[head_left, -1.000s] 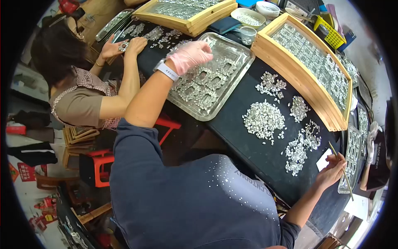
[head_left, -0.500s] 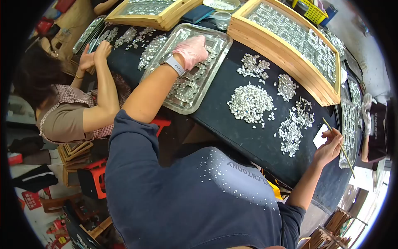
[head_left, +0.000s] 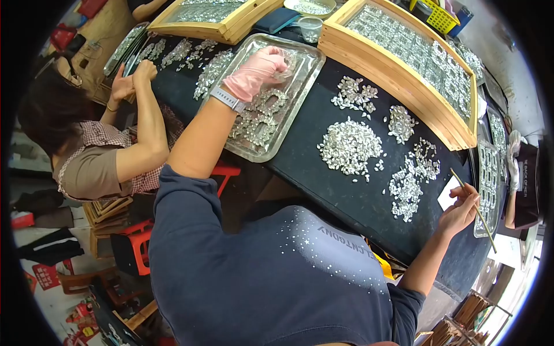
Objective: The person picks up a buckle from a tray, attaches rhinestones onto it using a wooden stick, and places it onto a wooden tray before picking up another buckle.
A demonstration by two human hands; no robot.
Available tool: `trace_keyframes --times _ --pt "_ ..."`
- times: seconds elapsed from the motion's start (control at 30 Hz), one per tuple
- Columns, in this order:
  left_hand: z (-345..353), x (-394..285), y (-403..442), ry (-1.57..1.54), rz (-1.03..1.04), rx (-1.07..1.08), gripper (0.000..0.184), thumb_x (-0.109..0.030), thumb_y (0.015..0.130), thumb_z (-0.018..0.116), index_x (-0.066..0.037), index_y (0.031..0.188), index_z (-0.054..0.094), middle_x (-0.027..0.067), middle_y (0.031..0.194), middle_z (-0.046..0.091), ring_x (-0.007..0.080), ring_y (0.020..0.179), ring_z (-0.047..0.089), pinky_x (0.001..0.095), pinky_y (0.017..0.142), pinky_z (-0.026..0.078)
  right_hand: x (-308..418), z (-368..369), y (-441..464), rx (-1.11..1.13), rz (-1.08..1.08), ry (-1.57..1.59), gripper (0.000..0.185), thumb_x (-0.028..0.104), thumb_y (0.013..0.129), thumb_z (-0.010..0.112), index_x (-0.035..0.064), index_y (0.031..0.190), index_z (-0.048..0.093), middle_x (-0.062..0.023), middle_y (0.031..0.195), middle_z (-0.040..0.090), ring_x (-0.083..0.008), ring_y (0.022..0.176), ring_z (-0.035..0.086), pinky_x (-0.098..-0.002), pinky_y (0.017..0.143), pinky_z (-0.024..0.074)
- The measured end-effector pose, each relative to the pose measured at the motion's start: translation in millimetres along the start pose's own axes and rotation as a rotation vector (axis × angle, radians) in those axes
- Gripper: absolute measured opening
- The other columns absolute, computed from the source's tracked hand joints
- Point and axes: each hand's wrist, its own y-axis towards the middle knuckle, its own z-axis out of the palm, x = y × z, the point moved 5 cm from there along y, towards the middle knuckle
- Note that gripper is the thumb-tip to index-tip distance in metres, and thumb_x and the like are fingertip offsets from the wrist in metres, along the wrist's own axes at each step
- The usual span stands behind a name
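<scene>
My left hand (head_left: 258,72), in a pink glove, is over the far half of the metal tray (head_left: 281,142). Its fingers are pinched on a clear glittering piece (head_left: 287,64). Ring-shaped clusters of clear stones (head_left: 254,124) lie in the near half of the tray. Out at the right, my right hand (head_left: 460,213) is bare and has its fingers closed round a thin stick (head_left: 480,215), above the table's right part. A white card (head_left: 449,194) lies beside that hand. Between my hands, a big pile of stones (head_left: 350,147) rests on the black tabletop (head_left: 323,190).
Two wooden frames, one (head_left: 404,75) at the right and one (head_left: 225,27) at the back, hold glittering pieces. A co-worker (head_left: 109,150) sits at the left with both hands raised near the table. Smaller stone piles (head_left: 402,124), a yellow basket (head_left: 441,18) and another tray (head_left: 488,190) stand around.
The view has shifted, so the table sits further left and up. My left hand has gone down into the tray and lifted slightly with a glittering piece. My right hand still holds the stick.
</scene>
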Motion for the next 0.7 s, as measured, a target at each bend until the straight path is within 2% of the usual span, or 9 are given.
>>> trace_keyframes --times 0.03,0.13,0.27,0.37,0.4,0.5,0.57,0.63,0.7 --pt "-1.8 -0.3 -3.1 -0.001 -0.001 -0.004 0.019 -0.014 0.080 0.053 -0.003 0.095 0.052 0.0067 0.088 0.057 0.0210 0.082 0.057 0.0433 0.081 0.048 -1.0 0.0 0.1 0.007 0.005 -0.002 0.039 0.033 0.097 0.038 -0.0009 0.092 0.057 -0.0061 0.066 0.056 -0.0079 0.057 0.047 -0.0195 0.052 0.0336" --pt "12.1 -3.8 -17.4 -0.687 -0.071 0.270 0.010 -0.011 0.086 0.047 -0.003 0.092 0.049 0.0076 0.093 0.055 0.0248 0.092 0.056 0.0574 0.083 0.045 -2.3 0.9 -0.9 0.018 0.016 -0.014 0.039 0.032 0.097 0.038 -0.0012 0.092 0.057 -0.0061 0.067 0.057 -0.0078 0.059 0.048 -0.0193 0.053 0.0342" --pt "35.7 -23.6 -50.1 -0.946 -0.040 0.282 0.010 -0.011 0.089 0.045 -0.002 0.089 0.048 0.0129 0.102 0.053 0.0282 0.099 0.054 0.0640 0.083 0.041 0.7 13.4 -1.6 0.088 0.024 -0.045 0.035 0.029 0.097 0.038 -0.0006 0.094 0.057 -0.0068 0.072 0.057 -0.0094 0.063 0.047 -0.0202 0.059 0.0348" --pt "55.2 -28.8 -66.9 -1.046 -0.064 0.386 0.017 -0.014 0.090 0.042 0.000 0.096 0.047 0.0161 0.107 0.051 0.0309 0.103 0.053 0.0625 0.086 0.041 36.6 44.0 -11.8 0.219 -0.532 -0.465 0.028 0.022 0.096 0.040 0.0006 0.095 0.057 -0.0061 0.072 0.054 -0.0100 0.067 0.048 -0.0211 0.064 0.0360" --pt "62.3 -30.7 -72.5 -1.096 -0.072 0.435 0.021 -0.016 0.091 0.041 0.002 0.100 0.047 0.0178 0.109 0.051 0.0323 0.105 0.052 0.0617 0.087 0.041 41.1 46.5 -15.7 0.212 -0.530 -0.479 0.028 0.022 0.096 0.040 0.0006 0.095 0.057 -0.0061 0.072 0.054 -0.0100 0.067 0.048 -0.0211 0.064 0.0360" --pt "81.1 -34.4 -90.4 -1.179 -0.078 0.494 0.032 -0.016 0.091 0.038 0.008 0.111 0.042 0.0279 0.121 0.042 0.0399 0.116 0.042 0.0598 0.094 0.036 32.6 62.8 -29.7 0.464 -0.027 -0.237 0.018 0.014 0.093 0.044 0.0001 0.093 0.057 -0.0021 0.075 0.053 -0.0102 0.063 0.045 -0.0215 0.059 0.0342" --pt "95.6 -32.0 -99.8 -1.223 -0.098 0.535 0.038 -0.016 0.091 0.036 0.011 0.117 0.039 0.0330 0.127 0.037 0.0438 0.121 0.037 0.0589 0.098 0.033 51.4 74.5 -40.1 0.552 0.004 -0.322 0.016 0.012 0.092 0.047 -0.0002 0.094 0.057 -0.0019 0.074 0.052 -0.0105 0.063 0.044 -0.0222 0.059 0.0344" --pt "105.8 -27.8 -107.3 -1.202 -0.085 0.522 0.038 -0.018 0.092 0.036 0.008 0.119 0.039 0.0250 0.119 0.046 0.0384 0.114 0.045 0.0539 0.094 0.040 69.3 89.1 -47.7 0.643 0.043 -0.402 0.014 0.010 0.090 0.049 -0.0004 0.095 0.058 -0.0016 0.073 0.051 -0.0109 0.064 0.044 -0.0230 0.059 0.0345" --pt "113.1 -22.2 -112.9 -1.194 -0.089 0.524 0.038 -0.019 0.093 0.037 0.007 0.120 0.039 0.0210 0.115 0.051 0.0357 0.111 0.049 0.0515 0.092 0.043 94.9 111.4 -52.5 0.761 -0.201 -0.419 0.013 0.010 0.089 0.052 -0.0004 0.094 0.058 -0.0010 0.069 0.051 -0.0123 0.059 0.045 -0.0257 0.053 0.0354"
